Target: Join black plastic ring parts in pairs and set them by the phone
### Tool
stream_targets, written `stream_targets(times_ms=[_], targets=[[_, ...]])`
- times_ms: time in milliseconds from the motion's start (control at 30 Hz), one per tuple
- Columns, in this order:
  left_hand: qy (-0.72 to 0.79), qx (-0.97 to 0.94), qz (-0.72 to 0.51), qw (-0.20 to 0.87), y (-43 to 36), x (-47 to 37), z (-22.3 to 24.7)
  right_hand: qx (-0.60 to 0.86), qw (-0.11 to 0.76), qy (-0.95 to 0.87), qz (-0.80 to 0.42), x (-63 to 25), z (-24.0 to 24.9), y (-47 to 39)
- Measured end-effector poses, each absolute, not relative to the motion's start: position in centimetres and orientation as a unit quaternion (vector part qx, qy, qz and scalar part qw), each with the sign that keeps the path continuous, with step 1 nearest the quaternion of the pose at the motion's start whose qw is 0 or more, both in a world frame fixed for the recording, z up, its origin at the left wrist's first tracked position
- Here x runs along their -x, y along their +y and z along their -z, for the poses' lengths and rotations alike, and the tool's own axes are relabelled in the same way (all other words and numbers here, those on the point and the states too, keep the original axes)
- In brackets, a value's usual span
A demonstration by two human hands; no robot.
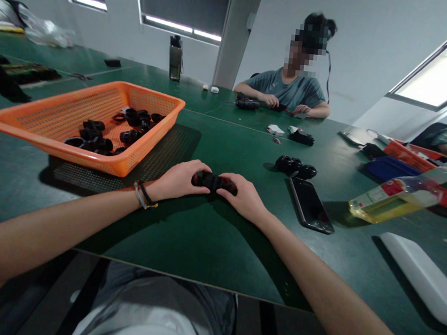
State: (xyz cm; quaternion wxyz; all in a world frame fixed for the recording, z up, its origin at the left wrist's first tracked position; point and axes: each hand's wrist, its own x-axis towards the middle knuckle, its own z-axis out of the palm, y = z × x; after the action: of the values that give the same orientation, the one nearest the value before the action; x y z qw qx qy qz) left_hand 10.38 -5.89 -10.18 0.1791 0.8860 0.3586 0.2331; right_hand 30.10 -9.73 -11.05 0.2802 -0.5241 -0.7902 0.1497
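Between my two hands, just above the green table (200, 239), is a black ribbed plastic pipe fitting (214, 182). My left hand (182, 179) grips its left end, with thumb and fingers closed round it. On the right end my right hand (242, 195) is closed in the same way. The fingers hide parts of both ends. To the left stands an orange perforated basket (128, 163) with several black fittings (95, 135) lying loose inside. A small group of black fittings (295, 166) sits on the table to the right of my hands.
A phone (310, 204), a tilted bottle of yellow liquid (396, 196) and a white oblong object (422, 276) lie on the right. Across the table a person (291, 89) handles something dark near a power drill (246, 103). A dark bottle (175, 58) stands at the back.
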Motion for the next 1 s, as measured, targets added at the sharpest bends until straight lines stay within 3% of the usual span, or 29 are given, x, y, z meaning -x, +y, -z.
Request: stream_targets(times_ms=[1000], targets=[[0.365, -0.886, -0.228, 0.172, -6.13, -10.44, 10.05, 0.53, 0.278, -0.782, -0.172, -30.04, 11.08, -9.85]])
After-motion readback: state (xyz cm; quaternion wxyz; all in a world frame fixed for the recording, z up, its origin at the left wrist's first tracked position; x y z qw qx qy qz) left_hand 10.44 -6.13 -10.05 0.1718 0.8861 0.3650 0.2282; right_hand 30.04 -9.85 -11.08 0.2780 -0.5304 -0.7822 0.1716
